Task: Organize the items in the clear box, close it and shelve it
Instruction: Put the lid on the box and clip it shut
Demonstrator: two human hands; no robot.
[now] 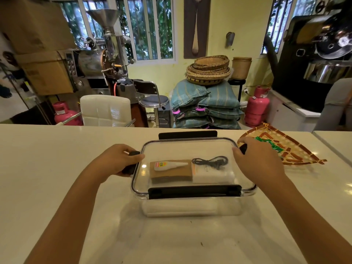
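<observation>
A clear box (190, 210) stands on the white table (57, 168), its transparent lid (182, 149) lying on top. Inside lie a brown cardboard packet (171, 175), a white glue tube (169, 165) on that packet, a white packet (211, 176) and a coiled black cable (210, 161). The near black latch (194, 191) is folded down; the far latch (187, 134) sticks up. My left hand (119, 161) grips the left side latch (133, 161). My right hand (257, 159) grips the right side latch (243, 148).
A woven bamboo fan (297, 151) lies on the table right of the box. Beyond the table's far edge stand a white chair (105, 109), a stool, stacked sacks (205, 107), pink gas cylinders (256, 107) and roasting machines. A person's sleeve shows at far right.
</observation>
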